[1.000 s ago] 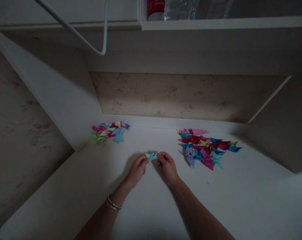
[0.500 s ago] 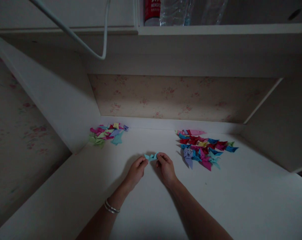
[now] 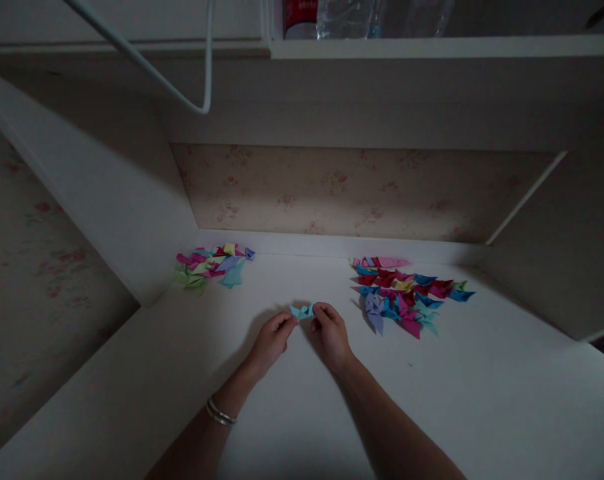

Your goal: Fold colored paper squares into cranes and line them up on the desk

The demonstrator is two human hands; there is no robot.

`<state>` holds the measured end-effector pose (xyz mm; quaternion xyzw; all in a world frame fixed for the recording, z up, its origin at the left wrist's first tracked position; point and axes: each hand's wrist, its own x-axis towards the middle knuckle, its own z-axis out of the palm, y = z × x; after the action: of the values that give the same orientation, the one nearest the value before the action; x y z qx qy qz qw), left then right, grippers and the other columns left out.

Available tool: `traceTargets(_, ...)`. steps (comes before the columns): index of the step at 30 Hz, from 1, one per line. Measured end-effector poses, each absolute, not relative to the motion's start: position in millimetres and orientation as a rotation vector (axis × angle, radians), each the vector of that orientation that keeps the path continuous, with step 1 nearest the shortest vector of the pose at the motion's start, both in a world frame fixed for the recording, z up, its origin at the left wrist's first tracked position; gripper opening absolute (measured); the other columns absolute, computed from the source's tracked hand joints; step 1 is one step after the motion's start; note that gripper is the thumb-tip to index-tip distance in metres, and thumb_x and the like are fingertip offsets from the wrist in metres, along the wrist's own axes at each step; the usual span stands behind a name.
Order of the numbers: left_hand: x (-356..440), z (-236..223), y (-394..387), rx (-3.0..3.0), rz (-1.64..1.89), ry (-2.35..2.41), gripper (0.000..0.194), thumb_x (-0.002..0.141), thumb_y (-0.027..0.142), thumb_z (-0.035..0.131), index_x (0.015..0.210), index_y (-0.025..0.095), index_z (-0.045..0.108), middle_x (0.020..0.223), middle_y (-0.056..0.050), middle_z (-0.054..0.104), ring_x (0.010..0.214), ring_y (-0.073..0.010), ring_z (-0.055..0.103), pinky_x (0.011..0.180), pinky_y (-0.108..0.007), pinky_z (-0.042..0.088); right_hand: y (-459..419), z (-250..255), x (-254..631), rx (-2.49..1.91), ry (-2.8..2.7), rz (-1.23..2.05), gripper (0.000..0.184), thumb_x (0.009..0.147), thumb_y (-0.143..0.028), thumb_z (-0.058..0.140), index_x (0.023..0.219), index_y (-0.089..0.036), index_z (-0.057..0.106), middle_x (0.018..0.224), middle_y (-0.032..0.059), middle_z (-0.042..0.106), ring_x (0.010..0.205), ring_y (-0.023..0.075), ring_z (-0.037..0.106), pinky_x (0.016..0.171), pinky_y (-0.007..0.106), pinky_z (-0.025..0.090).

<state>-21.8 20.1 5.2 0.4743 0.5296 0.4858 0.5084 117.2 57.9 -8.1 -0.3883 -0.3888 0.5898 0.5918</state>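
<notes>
Over the middle of the white desk I hold a small turquoise origami crane (image 3: 303, 311) between my two hands. My left hand (image 3: 273, 338) pinches its left end between thumb and fingers. At its right end, my right hand (image 3: 333, 335) has a similar pinch, with the fingers curled in. The fingertips cover both ends of the paper. To the right lies a group of folded paper cranes (image 3: 405, 293) in red, blue, pink, purple and other colours. Another pile of coloured folded papers (image 3: 215, 267) is at the back left.
The white desk (image 3: 302, 413) ends at a wallpapered back panel (image 3: 352, 190). Side panels (image 3: 97, 180) flank it. Overhead is a shelf edge (image 3: 432, 48) with plastic bottles (image 3: 345, 19) behind it. A white bent tube or cable (image 3: 147, 70) hangs at the upper left.
The view has tilted slightly, so the surroundings sit a little higher and further left. Both hands keep their pinch on the turquoise crane, with barely any movement.
</notes>
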Motion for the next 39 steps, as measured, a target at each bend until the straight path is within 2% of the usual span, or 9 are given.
traceTargets(8,-21.1,9.4,17.8,1.102,1.178,1.28,0.035,0.073,0.051,0.061,0.078,0.017,0.058,0.052,0.009,0.032,0.039,-0.0047,0.028,0.036,-0.018,0.019,58.6,-9.5,116.6,-0.902,-0.902,1.366,0.026,0.07,-0.044,0.072,0.075,-0.019,0.065,0.06,-0.0034,0.056,0.048,0.0097,0.044,0.048,0.024,0.031)
traceTargets(23,-22.6,11.4,16.5,1.129,1.166,1.286,0.032,0.075,0.048,0.059,0.077,0.016,0.059,0.053,0.009,0.033,0.04,-0.0057,0.032,0.037,-0.019,0.023,56.3,-7.9,117.2,-0.935,-0.973,1.349,0.026,0.076,-0.044,0.067,0.078,-0.019,0.063,0.061,-0.0042,0.055,0.05,0.0094,0.045,0.05,0.024,0.032)
traceTargets(39,-26.6,5.7,19.0,1.105,1.177,1.267,0.03,0.076,0.045,0.059,0.078,0.015,0.059,0.055,0.008,0.033,0.041,-0.0052,0.031,0.037,-0.018,0.027,57.1,-8.7,116.6,-0.943,-0.996,1.377,0.034,0.073,-0.05,0.068,0.08,-0.018,0.063,0.056,-0.0045,0.055,0.047,0.0096,0.047,0.048,0.023,0.034)
